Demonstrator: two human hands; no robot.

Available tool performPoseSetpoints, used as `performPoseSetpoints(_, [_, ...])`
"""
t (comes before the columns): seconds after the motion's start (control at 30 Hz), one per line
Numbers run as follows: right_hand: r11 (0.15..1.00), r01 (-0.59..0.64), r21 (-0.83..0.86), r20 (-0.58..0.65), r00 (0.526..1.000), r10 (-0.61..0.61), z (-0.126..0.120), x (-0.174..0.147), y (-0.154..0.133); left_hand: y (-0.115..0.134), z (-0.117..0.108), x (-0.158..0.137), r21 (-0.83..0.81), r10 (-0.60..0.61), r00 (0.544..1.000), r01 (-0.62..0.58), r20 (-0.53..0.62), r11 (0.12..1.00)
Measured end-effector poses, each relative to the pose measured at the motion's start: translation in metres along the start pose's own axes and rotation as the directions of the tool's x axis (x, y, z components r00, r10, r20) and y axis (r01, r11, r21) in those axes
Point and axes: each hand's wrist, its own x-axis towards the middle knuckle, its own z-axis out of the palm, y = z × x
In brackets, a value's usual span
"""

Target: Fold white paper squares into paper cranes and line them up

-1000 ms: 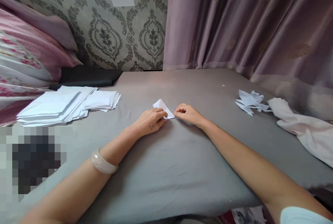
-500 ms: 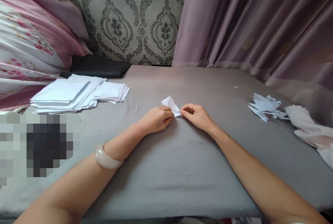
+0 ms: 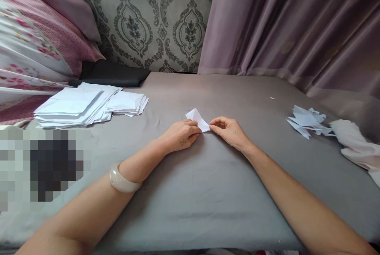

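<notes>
A small folded sheet of white paper (image 3: 199, 120) lies on the grey cloth, between my two hands. My left hand (image 3: 184, 133) is closed on its near left part, with the fingers curled and covering that portion. At the paper's right corner, my right hand (image 3: 228, 129) pinches the edge between thumb and forefinger. The paper's far corner points away from me and shows crease lines. A pale bangle (image 3: 123, 178) circles my left wrist.
Stacked white sheets (image 3: 68, 102) and a smaller paper pile (image 3: 126, 102) sit at the left, before a black folded item (image 3: 113, 74). Folded paper pieces (image 3: 308, 119) lie at the right beside a pale cloth (image 3: 353, 138). Purple curtains (image 3: 252, 21) hang behind.
My right hand has shifted slightly right along with the paper's right corner, and more of the paper shows between the hands. The left hand stays almost in place.
</notes>
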Motion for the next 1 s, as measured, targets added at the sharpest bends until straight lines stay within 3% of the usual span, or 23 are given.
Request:
performPoseSetpoints(0.13, [0.983, 0.089, -0.158, 0.035, 0.996, -0.084, -0.004, -0.002, 0.004, 0.0, 0.0, 0.0, 0.014, 0.019, 1.0, -0.02, 0.015, 1.0])
performPoseSetpoints(0.3, [0.897, 0.222, -0.383, 0.075, 0.975, -0.21, -0.008, -0.008, 0.001, -0.001, 0.004, 0.0, 0.086, 0.091, 0.995, -0.094, 0.033, 0.992])
performPoseSetpoints(0.37, [0.887, 0.233, -0.398, 0.074, 0.972, -0.222, -0.008, -0.009, -0.001, 0.0, 0.004, 0.001, 0.112, 0.096, 0.994, -0.101, 0.049, 0.989])
performPoseSetpoints(0.53, [0.93, 0.129, -0.345, 0.047, 0.992, -0.12, -0.006, -0.008, -0.001, 0.005, 0.002, 0.003, 0.18, 0.075, 0.993, -0.09, 0.092, 0.98])
performPoseSetpoints(0.67, [0.951, 0.106, -0.291, -0.003, 0.994, -0.112, 0.001, -0.004, -0.001, 0.006, 0.002, 0.001, 0.154, 0.058, 0.997, -0.066, 0.05, 0.986])
performPoseSetpoints(0.8, [0.942, 0.157, -0.297, 0.004, 0.987, -0.163, 0.008, -0.002, -0.002, 0.007, 0.002, -0.001, 0.085, -0.035, 0.989, 0.048, -0.142, 0.995])
performPoseSetpoints(0.87, [0.904, 0.241, -0.352, 0.039, 0.969, -0.243, 0.008, -0.003, -0.002, 0.008, 0.0, -0.001, 0.104, -0.098, 0.935, 0.141, -0.341, 0.985])
performPoseSetpoints(0.93, [0.802, 0.38, -0.461, 0.058, 0.915, -0.399, 0.007, -0.005, -0.004, 0.009, -0.003, -0.001, 0.162, -0.129, 0.861, 0.236, -0.491, 0.958])
performPoseSetpoints(1.0, [0.615, 0.493, -0.615, 0.087, 0.818, -0.569, 0.005, -0.007, -0.006, 0.008, -0.007, -0.003, 0.243, -0.098, 0.847, 0.257, -0.522, 0.935])
